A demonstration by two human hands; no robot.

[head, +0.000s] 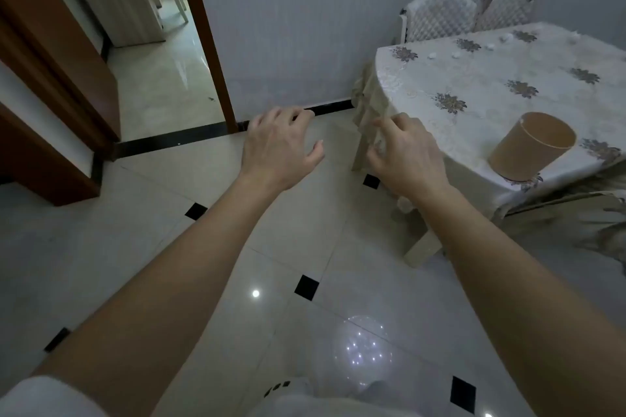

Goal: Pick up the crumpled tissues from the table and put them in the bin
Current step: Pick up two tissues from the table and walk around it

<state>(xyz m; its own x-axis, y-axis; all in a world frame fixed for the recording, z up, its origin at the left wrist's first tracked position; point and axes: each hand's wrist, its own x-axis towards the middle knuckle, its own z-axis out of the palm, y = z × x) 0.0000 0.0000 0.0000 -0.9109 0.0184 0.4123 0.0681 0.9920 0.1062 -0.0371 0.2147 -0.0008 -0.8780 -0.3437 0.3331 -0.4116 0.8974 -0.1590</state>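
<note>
Tan cylindrical bin (531,145) stands on the table (491,74) close to its near edge, upright on the floral tablecloth (450,101), its open mouth facing up. Several crumpled tissues (432,55) lie as small white balls along the far edge of the tabletop, well apart from the bin; others of the same kind sit near (458,53), (491,46) and (505,39). Two quilted white chairs (440,19) stand behind the far edge against the grey wall. Both bare forearms reach forward over the tiled floor (169,247). Left hand (279,142) is held palm down with fingers spread and loosely curved, holding nothing. Right hand (406,152) is likewise empty, fingers apart and bent, just in front of the hanging cloth at the table's left corner; whether it touches the cloth cannot be told.
</note>
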